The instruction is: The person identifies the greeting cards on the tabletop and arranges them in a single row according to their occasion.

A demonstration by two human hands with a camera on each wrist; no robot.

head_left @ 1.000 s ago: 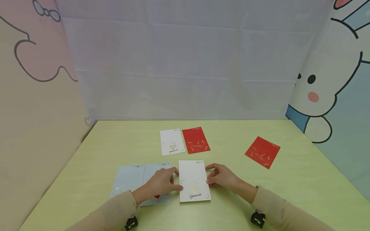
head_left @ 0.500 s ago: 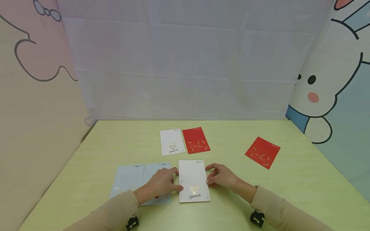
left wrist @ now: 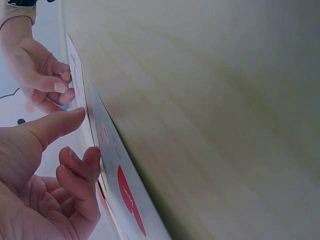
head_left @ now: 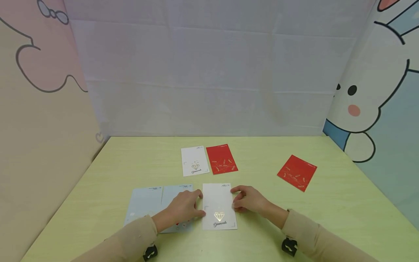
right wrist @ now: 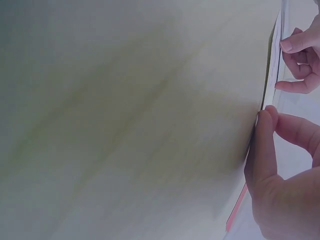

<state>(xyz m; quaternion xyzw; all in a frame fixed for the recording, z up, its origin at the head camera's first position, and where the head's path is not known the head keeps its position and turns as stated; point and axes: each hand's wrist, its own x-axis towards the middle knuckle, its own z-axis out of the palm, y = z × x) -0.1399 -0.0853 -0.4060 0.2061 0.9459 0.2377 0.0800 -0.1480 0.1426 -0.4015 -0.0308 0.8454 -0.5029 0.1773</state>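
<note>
A white card [head_left: 217, 198] with a gold diamond print lies flat on the table in the head view, between the two hands. My left hand [head_left: 181, 205] touches its left edge with thumb and fingers spread apart. At the opposite edge, my right hand [head_left: 250, 200] rests its thumb and index finger, the other fingers bent beneath. A pale blue two-panel card [head_left: 147, 200] lies under and beside the left hand, its lower part partly covered by that forearm. The left wrist view shows the red print on this blue card [left wrist: 112, 145] close to the fingertips.
Farther back lie another white diamond card [head_left: 193, 156] and a red card [head_left: 222, 163], side by side. A second red card [head_left: 297, 173] sits turned at an angle to the right. Beyond the pale green table [head_left: 262, 156] hangs a white cloth [head_left: 209, 72].
The middle white card has settled flatter, its gold diamond now showing brightly. My right hand has shifted slightly left with the card's edge; the left hand has barely moved.
</note>
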